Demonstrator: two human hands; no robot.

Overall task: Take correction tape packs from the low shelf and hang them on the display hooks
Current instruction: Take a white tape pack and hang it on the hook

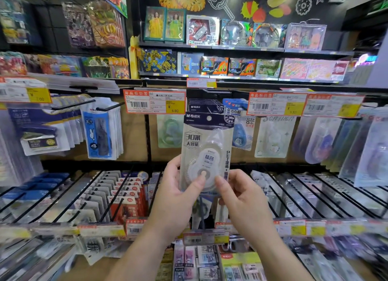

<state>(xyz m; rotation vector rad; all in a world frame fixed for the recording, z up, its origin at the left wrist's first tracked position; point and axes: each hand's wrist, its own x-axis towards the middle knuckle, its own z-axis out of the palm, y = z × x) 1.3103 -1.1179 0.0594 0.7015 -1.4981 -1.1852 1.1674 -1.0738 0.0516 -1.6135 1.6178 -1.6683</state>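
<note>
A correction tape pack [206,146], with a dark header and a clear blister over a white dispenser, stands upright in front of the display. My left hand [178,188] grips its lower left edge, thumb pressed on the blister. My right hand [239,193] pinches its lower right edge. The pack's top hole sits just below a row of matching dark-header packs [202,106] hanging on a hook. The hook itself is hidden behind the packs and a price tag [155,102].
Other blister packs hang on hooks left [100,129] and right [275,136]. Below, a slanted wire-divider shelf [113,196] holds several rows of packs. Price tag strips [205,237] run along its front edge. Toy boxes [201,30] fill the upper shelves.
</note>
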